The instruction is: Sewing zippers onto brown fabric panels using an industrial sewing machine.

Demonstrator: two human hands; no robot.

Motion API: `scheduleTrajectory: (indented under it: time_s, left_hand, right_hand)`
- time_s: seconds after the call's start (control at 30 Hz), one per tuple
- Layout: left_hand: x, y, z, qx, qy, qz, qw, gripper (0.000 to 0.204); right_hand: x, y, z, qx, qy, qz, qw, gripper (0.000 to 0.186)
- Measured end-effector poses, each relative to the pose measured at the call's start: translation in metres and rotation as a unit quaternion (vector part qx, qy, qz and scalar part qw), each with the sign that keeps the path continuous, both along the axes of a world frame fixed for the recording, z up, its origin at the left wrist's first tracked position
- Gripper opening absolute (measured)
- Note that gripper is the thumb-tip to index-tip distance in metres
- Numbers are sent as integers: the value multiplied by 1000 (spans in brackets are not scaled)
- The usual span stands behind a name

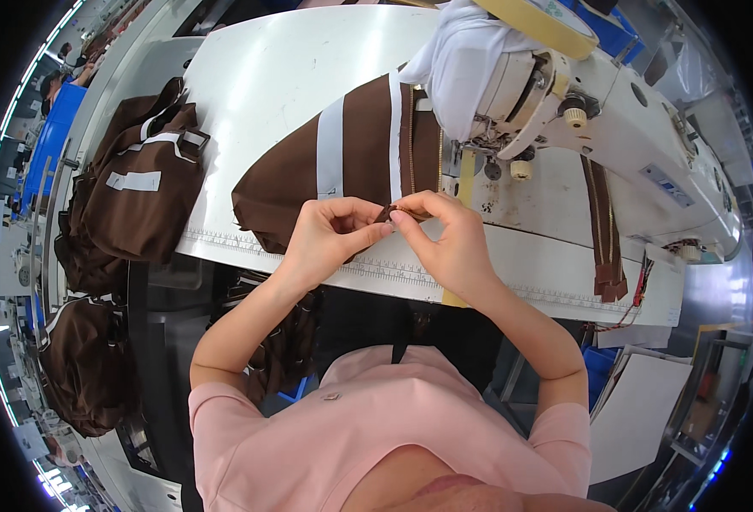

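A brown fabric piece (291, 166) with a grey stripe, a white strip and a zipper (411, 136) along its right side lies on the white table, left of the sewing machine's needle area. At its near end, both hands meet over the zipper end. My left hand (330, 235) pinches this brown end between thumb and fingers. Close beside it, my right hand (445, 239) pinches the same end, its fingertips touching or almost touching the left ones. The fingers hide most of what they grip.
The white sewing machine (624, 119), with white cloth (462, 64) and a tape roll (547, 26) on it, fills the right. A loose brown zipper (602, 226) hangs over the front edge. Brown bags (150, 183) are piled at left. A printed ruler (376, 269) runs along the edge.
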State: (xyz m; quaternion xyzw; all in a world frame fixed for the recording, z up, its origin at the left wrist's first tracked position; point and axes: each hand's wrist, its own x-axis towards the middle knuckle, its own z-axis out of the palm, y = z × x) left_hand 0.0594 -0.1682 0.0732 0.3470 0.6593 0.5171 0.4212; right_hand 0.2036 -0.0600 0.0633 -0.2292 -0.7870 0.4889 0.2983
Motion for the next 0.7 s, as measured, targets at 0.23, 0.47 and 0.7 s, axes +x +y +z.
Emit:
scheduleTrajectory:
  time_s: [0.23,0.47,0.7]
  left_hand:
    - [-1,-12,-3,147,243,8,959,6]
    - [-86,-31,-30,-25,686,94,721,48]
    - [-24,-236,-133,-82,540,414,728,51]
  right_hand:
    - [2,-6,-1,19,-31,44,998,8]
    - [14,-57,-6,109,29,257,960,19]
    - [45,-55,3,132,10,203,970,25]
